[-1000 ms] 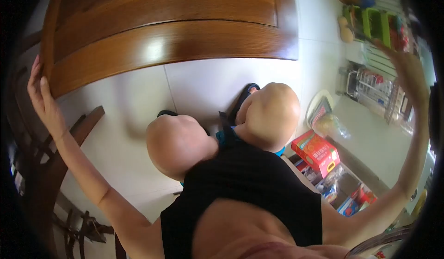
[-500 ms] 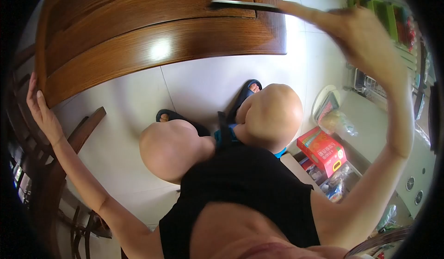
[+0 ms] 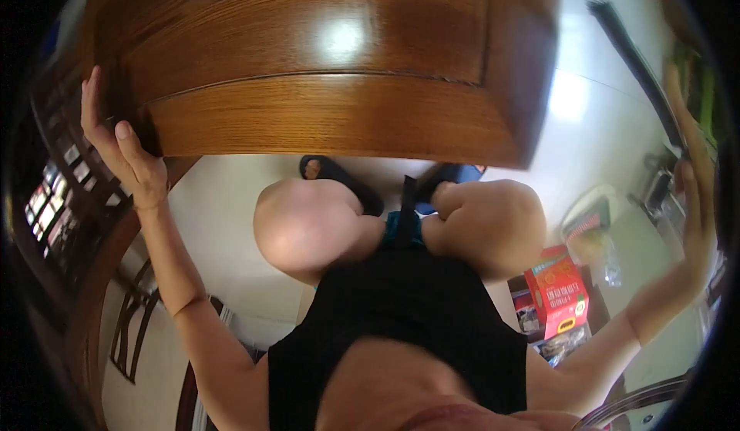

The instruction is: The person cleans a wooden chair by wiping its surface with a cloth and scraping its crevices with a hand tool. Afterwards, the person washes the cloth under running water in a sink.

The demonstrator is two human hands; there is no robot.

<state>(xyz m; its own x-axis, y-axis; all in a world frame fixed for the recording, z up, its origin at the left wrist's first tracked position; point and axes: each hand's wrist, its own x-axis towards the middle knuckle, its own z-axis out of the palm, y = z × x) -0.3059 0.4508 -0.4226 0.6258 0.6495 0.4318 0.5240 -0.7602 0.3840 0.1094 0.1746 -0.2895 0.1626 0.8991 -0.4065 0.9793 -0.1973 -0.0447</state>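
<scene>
The left hand [image 3: 127, 142] lies against the left edge of the wooden tabletop [image 3: 331, 119] near its close corner, fingers extended and thumb apart – steadying it, I would judge, rather than gripping. The right hand [image 3: 697, 211], out at the far right, pinches the near end of a long, slim dark implement [image 3: 634, 65] between thumb and fingers (blur hides the exact hold, and what the implement is). Its tip points up and away over the floor [image 3: 574, 127], apart from the wood, so the step in hand looks like a pause between strokes. Working on the tabletop would call for swinging the tip leftward – clear of the right edge – with the left hand bracing.
</scene>
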